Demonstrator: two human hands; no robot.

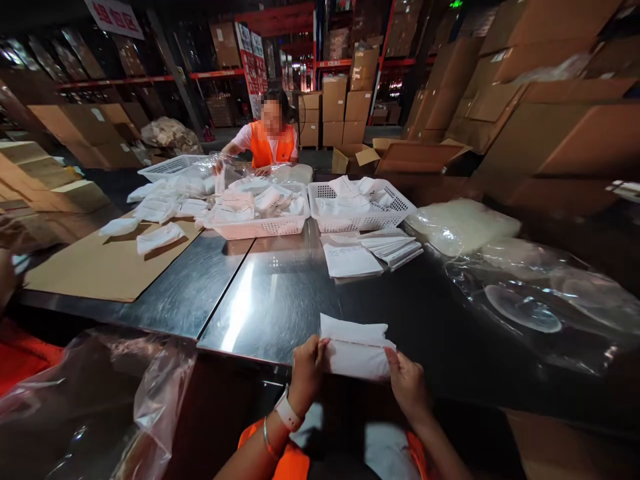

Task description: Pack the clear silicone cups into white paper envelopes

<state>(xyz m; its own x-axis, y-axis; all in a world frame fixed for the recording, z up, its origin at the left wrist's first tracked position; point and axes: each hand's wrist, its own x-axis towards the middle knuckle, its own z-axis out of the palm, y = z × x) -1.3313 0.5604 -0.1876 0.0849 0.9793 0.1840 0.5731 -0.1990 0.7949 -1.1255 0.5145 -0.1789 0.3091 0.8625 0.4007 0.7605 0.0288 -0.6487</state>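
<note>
The left hand (306,371) and right hand (407,383) each pinch an end of a white pouch (356,348) at the metal table's (280,300) six o'clock edge. A stack of flat pouches (373,252) lies toward twelve o'clock, with white baskets (361,205) beyond it.

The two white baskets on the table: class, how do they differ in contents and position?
The left basket is heaped high with white packets; the right basket holds fewer, lying lower. The left basket sits nearer the co-worker; the right basket sits behind the packet stack. Both are white, perforated plastic.
</note>
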